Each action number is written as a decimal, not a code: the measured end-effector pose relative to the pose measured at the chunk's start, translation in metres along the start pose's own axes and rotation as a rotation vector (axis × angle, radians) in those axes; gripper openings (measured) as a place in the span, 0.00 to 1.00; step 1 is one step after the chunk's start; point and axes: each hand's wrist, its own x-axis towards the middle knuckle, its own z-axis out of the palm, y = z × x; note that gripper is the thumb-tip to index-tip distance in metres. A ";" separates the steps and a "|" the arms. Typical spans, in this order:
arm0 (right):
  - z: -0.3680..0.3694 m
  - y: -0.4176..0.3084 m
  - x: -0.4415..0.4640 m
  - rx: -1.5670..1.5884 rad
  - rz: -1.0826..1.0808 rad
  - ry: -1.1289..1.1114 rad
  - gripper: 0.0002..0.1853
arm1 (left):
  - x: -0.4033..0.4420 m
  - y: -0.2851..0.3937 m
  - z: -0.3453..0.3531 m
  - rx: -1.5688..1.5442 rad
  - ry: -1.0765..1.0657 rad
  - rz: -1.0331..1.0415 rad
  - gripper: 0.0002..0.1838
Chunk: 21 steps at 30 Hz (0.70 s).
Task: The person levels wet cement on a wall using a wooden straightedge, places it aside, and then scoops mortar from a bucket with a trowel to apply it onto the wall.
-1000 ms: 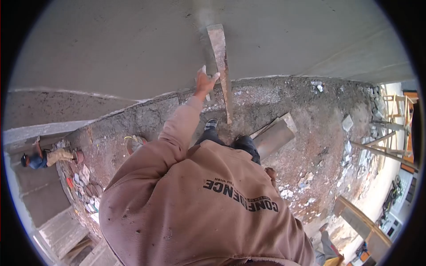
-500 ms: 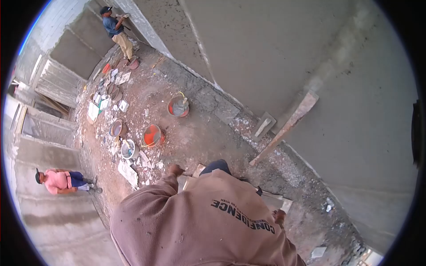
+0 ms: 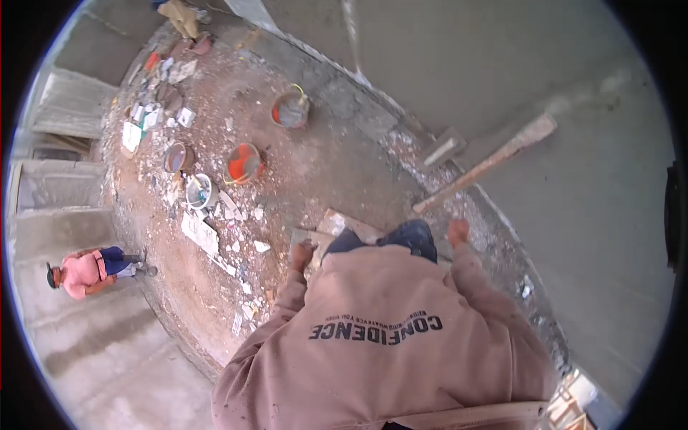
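Observation:
My left hand (image 3: 303,254) is down in front of me with its fingers curled, beside boards (image 3: 335,223) on the ground; nothing shows in it. My right hand (image 3: 458,231) is raised on the other side of my knees, its fingers folded in and seemingly empty. Ahead of that hand, a long, narrow, mortar-smeared board (image 3: 494,158) leans with its upper end on the grey wall (image 3: 573,215). A float with a pale handle (image 3: 444,148) is near the wall's foot, left of the long board. Neither hand touches these two tools.
Orange buckets (image 3: 245,163) (image 3: 290,110) and a white bucket (image 3: 201,192) stand on rubble-strewn ground (image 3: 322,165). A person in a pink shirt (image 3: 82,274) stands at the far left. Another person's legs (image 3: 180,19) show at the top left. Broken white slabs (image 3: 200,233) lie nearby.
My left hand has come down from beside the long board, where its fingers were spread. My right hand has moved forward. The view has swung left, bringing buckets and the pink-shirted person in.

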 end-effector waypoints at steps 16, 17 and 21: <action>-0.063 -0.045 0.285 0.313 0.122 -0.531 0.15 | -0.126 0.051 -0.016 -0.441 0.173 -0.612 0.18; -0.055 -0.037 0.311 0.238 0.076 -0.586 0.15 | -0.136 0.061 -0.001 -0.434 0.196 -0.667 0.19; 0.016 0.016 0.389 -0.100 -0.332 -0.276 0.13 | -0.163 0.107 0.022 -0.059 -0.215 -0.480 0.14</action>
